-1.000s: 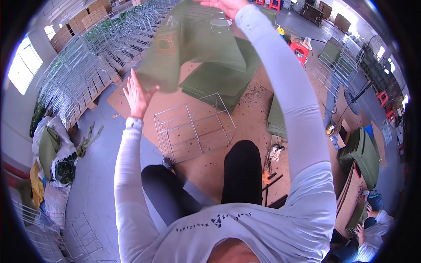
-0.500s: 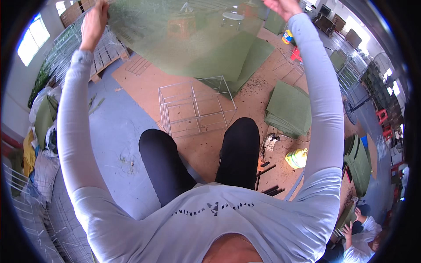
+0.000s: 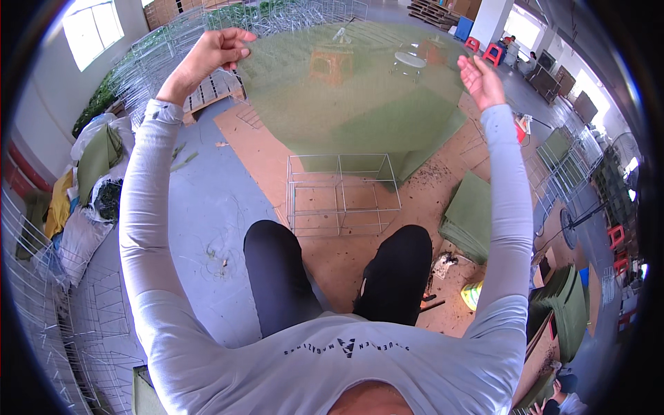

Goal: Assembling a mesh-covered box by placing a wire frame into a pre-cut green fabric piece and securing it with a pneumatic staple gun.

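Note:
A large, see-through green mesh sheet (image 3: 304, 104) hangs spread out in front of me at arm's length. My left hand (image 3: 211, 61) pinches its left edge between thumb and fingers. My right hand (image 3: 482, 81) is at its opposite edge, fingertips against the mesh, thumb partly hidden. Through the sheet an orange stool and a small round white-topped stool show faintly. Below the sheet, just beyond my knees, a rectangular wire frame (image 3: 339, 202) stands on brown board (image 3: 270, 176). Part of the sheet's lower edge overlaps the frame's top in view; I cannot tell whether they touch.
A stack of green sheets (image 3: 470, 216) lies right of the frame, near a yellow container (image 3: 472, 294). Wire racks (image 3: 159, 59) and a pallet (image 3: 220, 90) stand far left, filled bags (image 3: 86, 242) nearer. A standing fan (image 3: 568, 225) is at right. Another person's hand (image 3: 553, 398) shows lower right.
The view has tilted up, showing more of the room. Both hands and the green mesh sheet now appear lower and fully in view. The co-worker has slid toward the lower edge.

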A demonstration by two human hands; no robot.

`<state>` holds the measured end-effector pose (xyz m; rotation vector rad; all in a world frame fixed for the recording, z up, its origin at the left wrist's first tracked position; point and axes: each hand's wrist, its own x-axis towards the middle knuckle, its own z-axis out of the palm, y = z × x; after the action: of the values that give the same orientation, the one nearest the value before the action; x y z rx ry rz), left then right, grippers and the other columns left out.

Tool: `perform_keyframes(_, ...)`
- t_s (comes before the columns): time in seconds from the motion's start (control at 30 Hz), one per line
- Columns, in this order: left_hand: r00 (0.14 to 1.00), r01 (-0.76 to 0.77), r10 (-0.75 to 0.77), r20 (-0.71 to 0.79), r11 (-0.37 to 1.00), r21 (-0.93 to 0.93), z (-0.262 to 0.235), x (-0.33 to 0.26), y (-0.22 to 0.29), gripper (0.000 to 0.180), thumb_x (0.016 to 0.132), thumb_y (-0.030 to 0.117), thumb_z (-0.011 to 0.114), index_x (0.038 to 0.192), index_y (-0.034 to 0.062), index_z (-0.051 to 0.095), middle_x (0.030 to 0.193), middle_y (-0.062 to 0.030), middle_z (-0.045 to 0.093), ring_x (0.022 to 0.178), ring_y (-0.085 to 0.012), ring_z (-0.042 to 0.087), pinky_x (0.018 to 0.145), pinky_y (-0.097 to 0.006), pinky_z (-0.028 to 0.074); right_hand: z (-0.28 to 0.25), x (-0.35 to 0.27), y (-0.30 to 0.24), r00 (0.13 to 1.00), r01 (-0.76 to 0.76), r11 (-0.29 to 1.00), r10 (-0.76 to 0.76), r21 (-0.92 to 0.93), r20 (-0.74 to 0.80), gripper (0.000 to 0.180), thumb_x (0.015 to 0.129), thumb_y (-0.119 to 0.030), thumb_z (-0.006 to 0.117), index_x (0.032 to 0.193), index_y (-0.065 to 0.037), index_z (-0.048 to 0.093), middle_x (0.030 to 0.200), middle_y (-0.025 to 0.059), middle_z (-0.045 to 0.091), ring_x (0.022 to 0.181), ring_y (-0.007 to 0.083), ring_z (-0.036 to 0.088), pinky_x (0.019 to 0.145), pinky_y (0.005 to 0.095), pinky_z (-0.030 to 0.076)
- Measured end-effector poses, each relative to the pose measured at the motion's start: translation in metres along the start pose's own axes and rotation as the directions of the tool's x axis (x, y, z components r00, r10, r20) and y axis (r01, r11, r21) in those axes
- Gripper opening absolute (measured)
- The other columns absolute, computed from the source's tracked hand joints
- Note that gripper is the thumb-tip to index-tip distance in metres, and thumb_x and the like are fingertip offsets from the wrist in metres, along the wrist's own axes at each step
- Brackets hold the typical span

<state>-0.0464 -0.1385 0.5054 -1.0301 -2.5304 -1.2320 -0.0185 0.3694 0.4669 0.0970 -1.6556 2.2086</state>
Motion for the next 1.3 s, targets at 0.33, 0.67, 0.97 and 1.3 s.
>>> perform_keyframes(0.33, 0.958, -0.286, 0.266, -0.106, 0.903, -0.32, 0.09, 0.071, 0.113, 0.02, 0.078, -0.002, 0.051, 0.098, -0.0034, 0.053, 0.063, 0.0006, 0.054, 0.052, -0.0063, 0.049, 0.05, -0.019, 0.042, 0.212, -0.049, 0.077, 0.587, 0.797, 0.297, -0.585, -0.525, 0.56, 0.066, 0.068, -0.053, 0.063, 0.103, 0.004, 0.055, 0.103, 0.0172, 0.057, 0.089, 0.0282, 0.057, 0.081, 0.0328, 0.043)
perform_keyframes(0.67, 0.978, -0.202, 0.206, -0.043, 0.976, 0.087, 0.103, 0.017, -0.079, 0.094, 0.061, 0.031, 0.076, 0.133, 0.0013, 0.024, 0.136, -0.0184, 0.027, 0.127, -0.028, 0.025, 0.105, -0.037, 0.017, 0.057, -0.065, -0.114, 0.885, 0.458, 0.803, -0.452, -0.38, 0.113, 0.038, 0.081, -0.019, 0.056, 0.11, 0.006, 0.052, 0.11, 0.0128, 0.055, 0.103, 0.0203, 0.052, 0.09, 0.0308, 0.04)
perform_keyframes(0.97, 0.979, 0.116, -0.139, 0.15, 0.981, 0.152, 0.29, 0.016, -0.218, 0.043, 0.067, 0.026, 0.07, 0.107, 0.016, 0.059, 0.099, -0.0124, 0.06, 0.097, -0.0279, 0.055, 0.086, -0.036, 0.042, -0.216, -0.162, -0.219, 0.897, 0.418, 0.907, -0.421, -0.049, -0.135, 0.033, 0.088, -0.021, 0.048, 0.115, -0.001, 0.049, 0.115, 0.0126, 0.052, 0.106, 0.0234, 0.05, 0.094, 0.0374, 0.039)
perform_keyframes(1.3, 0.727, 0.595, -0.257, -0.636, 0.698, 0.399, 0.094, 0.032, -0.224, 0.037, 0.079, 0.04, 0.047, 0.088, 0.0094, 0.065, 0.085, -0.016, 0.062, 0.079, -0.0315, 0.061, 0.07, -0.04, 0.048, -0.206, -0.046, 0.03, 0.965, 0.135, -0.181, -0.199, -0.974, 0.171, 0.049, 0.073, -0.043, 0.063, 0.094, 0.001, 0.061, 0.078, 0.0166, 0.062, 0.076, 0.0276, 0.06, 0.07, 0.0369, 0.044)
